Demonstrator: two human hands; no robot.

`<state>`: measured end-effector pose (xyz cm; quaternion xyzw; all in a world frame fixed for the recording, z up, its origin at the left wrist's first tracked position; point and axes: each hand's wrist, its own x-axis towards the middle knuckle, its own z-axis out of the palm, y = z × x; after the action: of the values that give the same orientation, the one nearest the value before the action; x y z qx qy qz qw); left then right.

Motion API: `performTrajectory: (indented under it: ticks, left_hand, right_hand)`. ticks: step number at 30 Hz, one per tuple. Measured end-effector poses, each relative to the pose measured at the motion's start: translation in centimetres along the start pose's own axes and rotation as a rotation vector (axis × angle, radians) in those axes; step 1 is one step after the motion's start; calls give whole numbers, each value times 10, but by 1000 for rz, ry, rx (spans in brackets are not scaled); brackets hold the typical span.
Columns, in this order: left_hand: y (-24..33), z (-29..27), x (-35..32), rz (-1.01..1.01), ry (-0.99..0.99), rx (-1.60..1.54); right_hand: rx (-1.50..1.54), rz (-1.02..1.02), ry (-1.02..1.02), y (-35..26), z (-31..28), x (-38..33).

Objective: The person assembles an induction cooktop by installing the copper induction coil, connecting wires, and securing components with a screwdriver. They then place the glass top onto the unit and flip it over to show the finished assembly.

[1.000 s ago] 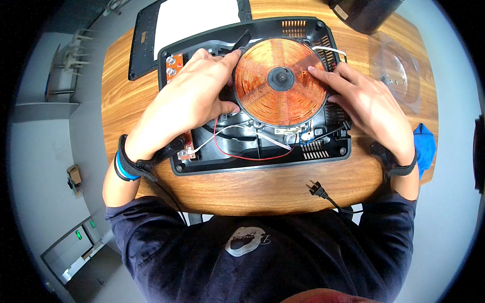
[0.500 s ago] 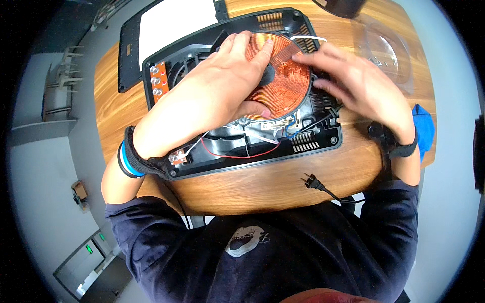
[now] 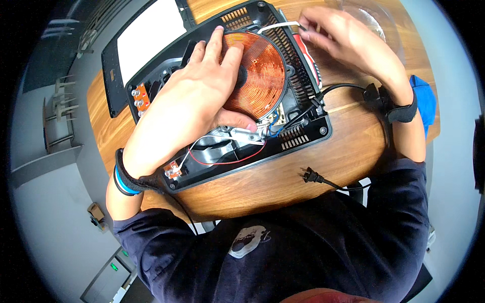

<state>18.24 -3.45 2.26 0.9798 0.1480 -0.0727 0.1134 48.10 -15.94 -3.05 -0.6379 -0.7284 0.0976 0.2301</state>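
Observation:
An opened induction cooker base (image 3: 212, 179) lies tilted on the table, its black housing showing circuit parts and a round copper coil (image 3: 268, 76). My left hand (image 3: 202, 83) rests on the coil's left side with its fingers spread, the thumb near the lower rim. A white sleeved wire (image 3: 278, 25) runs from the coil's upper edge out over the housing's right side. My right hand (image 3: 341, 35) pinches the end of this wire between thumb and fingers. Thin red and white wires (image 3: 227, 162) loop across the lower part of the housing.
A black panel with a white sheet (image 3: 151, 33) lies at the far left. A red-handled tool (image 3: 306, 58) lies against the housing's right edge. A black plug (image 3: 311, 175) is near the front edge; a clear plastic piece (image 3: 371, 20) and blue cloth (image 3: 424, 101) sit right.
My right hand has moved up and away from the coil and now pinches the white wire's end. The cooker base has shifted left and turned slightly; my left hand stays on the coil.

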Motion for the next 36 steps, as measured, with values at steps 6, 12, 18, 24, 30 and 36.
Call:
performTrajectory:
  ticks: [6,12,18,24,30,36]
  left_hand:
    - [18,0,13,-64,-18,-11]
    - [30,10,27,-124,-50,62]
    - [29,11,23,-100,-25,65]
    - [11,5,14,-45,-10,-84]
    - [9,-2,7,16,-43,-90]
    - [8,5,9,8,16,-85]
  right_hand:
    - [142,-100,133,-18,-1,10]
    - [306,-189,-46,-35,-10,4]
    - [251,-266,27,-28,-6,-2]
    - [258,-209,-81,-23,-10,3]
    - [280,-133,-184,-38,-27,-1]
    - [233,-265,-53,-37,-27,-8]
